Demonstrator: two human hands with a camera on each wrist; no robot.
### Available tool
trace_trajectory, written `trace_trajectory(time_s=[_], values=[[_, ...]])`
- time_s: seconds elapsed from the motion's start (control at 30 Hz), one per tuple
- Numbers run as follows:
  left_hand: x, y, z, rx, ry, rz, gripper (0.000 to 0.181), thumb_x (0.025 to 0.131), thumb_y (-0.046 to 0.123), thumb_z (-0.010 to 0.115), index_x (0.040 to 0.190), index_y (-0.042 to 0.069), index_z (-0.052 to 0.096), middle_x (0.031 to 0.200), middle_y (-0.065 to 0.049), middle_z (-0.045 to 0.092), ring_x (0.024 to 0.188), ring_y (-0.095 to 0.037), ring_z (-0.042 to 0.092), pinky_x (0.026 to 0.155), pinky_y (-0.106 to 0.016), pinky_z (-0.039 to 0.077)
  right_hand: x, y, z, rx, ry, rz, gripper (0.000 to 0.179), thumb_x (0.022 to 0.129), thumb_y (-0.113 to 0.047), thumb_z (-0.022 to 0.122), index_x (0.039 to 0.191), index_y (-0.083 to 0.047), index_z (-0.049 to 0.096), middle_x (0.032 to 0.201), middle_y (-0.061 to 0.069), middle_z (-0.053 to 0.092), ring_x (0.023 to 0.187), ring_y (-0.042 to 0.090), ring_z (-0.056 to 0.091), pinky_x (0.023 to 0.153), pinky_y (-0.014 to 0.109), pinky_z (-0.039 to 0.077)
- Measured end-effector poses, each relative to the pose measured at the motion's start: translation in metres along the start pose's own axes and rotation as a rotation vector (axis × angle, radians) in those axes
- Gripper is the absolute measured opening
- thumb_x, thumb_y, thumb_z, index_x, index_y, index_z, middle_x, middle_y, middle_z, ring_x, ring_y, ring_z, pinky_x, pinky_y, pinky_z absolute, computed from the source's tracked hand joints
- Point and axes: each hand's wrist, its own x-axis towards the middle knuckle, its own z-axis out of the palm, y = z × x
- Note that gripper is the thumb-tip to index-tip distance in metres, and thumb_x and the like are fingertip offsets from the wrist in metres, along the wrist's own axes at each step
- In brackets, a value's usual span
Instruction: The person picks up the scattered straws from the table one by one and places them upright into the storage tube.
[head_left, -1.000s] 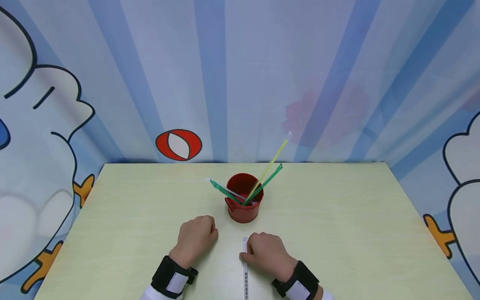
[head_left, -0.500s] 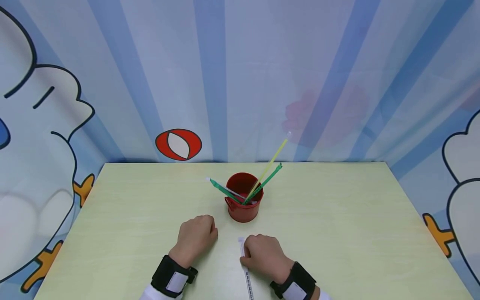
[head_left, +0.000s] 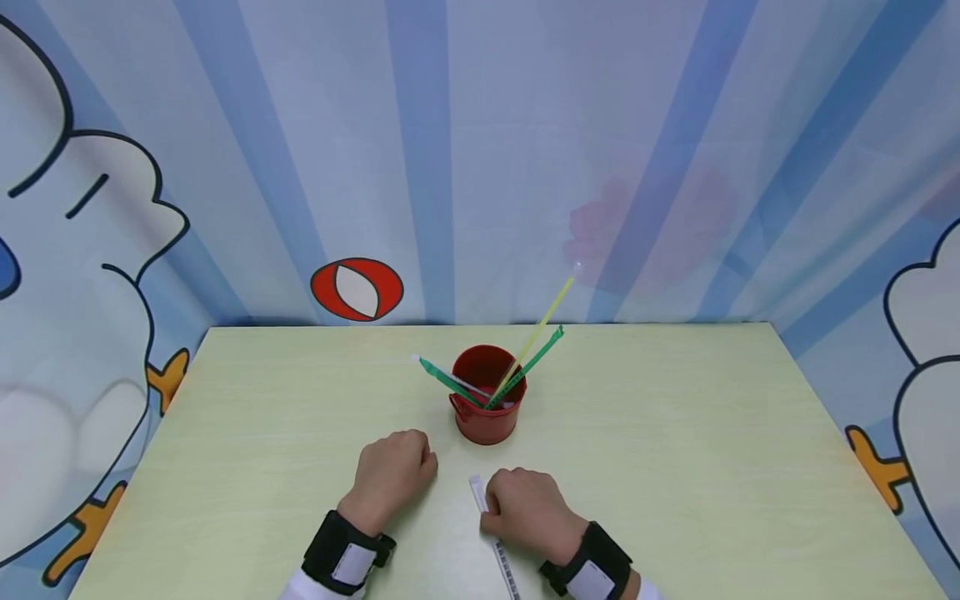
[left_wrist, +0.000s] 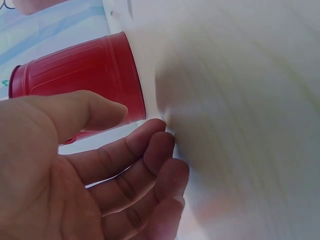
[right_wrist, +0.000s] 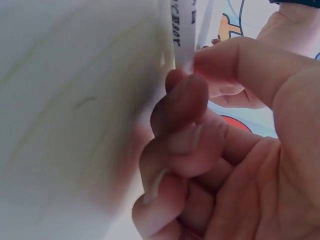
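Observation:
In the head view my right hand (head_left: 534,512) is on the table, thumb and forefinger pinching a thin white straw in a printed wrapper (head_left: 506,568). The wrapper's black lettering shows in the right wrist view, where its lower end (right_wrist: 184,37) meets the fingertips. My left hand (head_left: 392,479) rests on the table left of centre, fingers loosely curled and holding nothing. Beyond both hands stands a small red bucket (head_left: 486,429); in the left wrist view the red bucket (left_wrist: 80,65) appears behind the thumb.
A yellow straw (head_left: 553,308), a green wrapped straw (head_left: 542,354) and another green one (head_left: 444,379) lean out of the bucket, beside a pale stick. The pale table (head_left: 675,433) reaches back to a blue striped curtain (head_left: 510,167) with cartoon figures.
The white wrapped straw has turned in my right hand: its far end has swung left and its near end right. My left hand and the bucket stay in place.

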Motion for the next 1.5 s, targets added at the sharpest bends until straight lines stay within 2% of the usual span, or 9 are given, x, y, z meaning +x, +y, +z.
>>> trace_trajectory(time_s=[0.43,0.6,0.87,1.17,1.5], values=[[0.001,-0.001,0.002,-0.007,-0.008,-0.021,0.026,0.081,0.019,0.053,0.056,0.017,0.046,0.051,0.004,0.039,0.048,-0.011,0.037,0.042,-0.03,0.031,-0.001,-0.001,-0.015,0.076,0.128,-0.083,0.017,0.071,-0.023,0.06,0.058,-0.025,0.05,0.051,-0.013,0.041,0.05,0.005,0.041,0.044,0.026,0.032],[0.002,-0.001,0.001,-0.021,-0.014,-0.02,0.026,0.082,0.02,0.053,0.057,0.017,0.046,0.052,0.004,0.039,0.048,-0.011,0.038,0.043,-0.03,0.031,-0.003,-0.001,-0.028,0.108,0.186,-0.086,0.016,0.073,-0.022,0.059,0.06,-0.025,0.05,0.051,-0.012,0.041,0.051,0.005,0.041,0.045,0.026,0.031],[0.002,-0.001,0.001,-0.022,-0.017,-0.024,0.026,0.082,0.021,0.052,0.058,0.017,0.047,0.052,0.004,0.04,0.048,-0.011,0.038,0.043,-0.029,0.031,-0.008,-0.003,-0.054,0.142,0.336,-0.075,0.014,0.075,-0.025,0.06,0.064,-0.027,0.052,0.055,-0.015,0.045,0.052,0.004,0.042,0.045,0.026,0.033],[0.002,-0.001,0.001,-0.024,-0.022,-0.029,0.029,0.083,0.021,0.051,0.055,0.017,0.045,0.051,0.005,0.036,0.048,-0.011,0.036,0.042,-0.029,0.029,-0.01,-0.005,-0.08,0.221,0.53,-0.101,0.013,0.077,-0.025,0.061,0.069,-0.03,0.053,0.059,-0.017,0.046,0.054,0.004,0.043,0.046,0.026,0.035],[0.002,-0.001,0.0,-0.027,-0.027,-0.033,0.029,0.083,0.02,0.051,0.055,0.017,0.045,0.051,0.005,0.035,0.047,-0.011,0.035,0.042,-0.029,0.028,-0.011,-0.002,-0.112,0.214,0.692,-0.147,0.01,0.078,-0.021,0.059,0.072,-0.027,0.054,0.059,-0.014,0.046,0.053,0.004,0.041,0.047,0.028,0.034]])
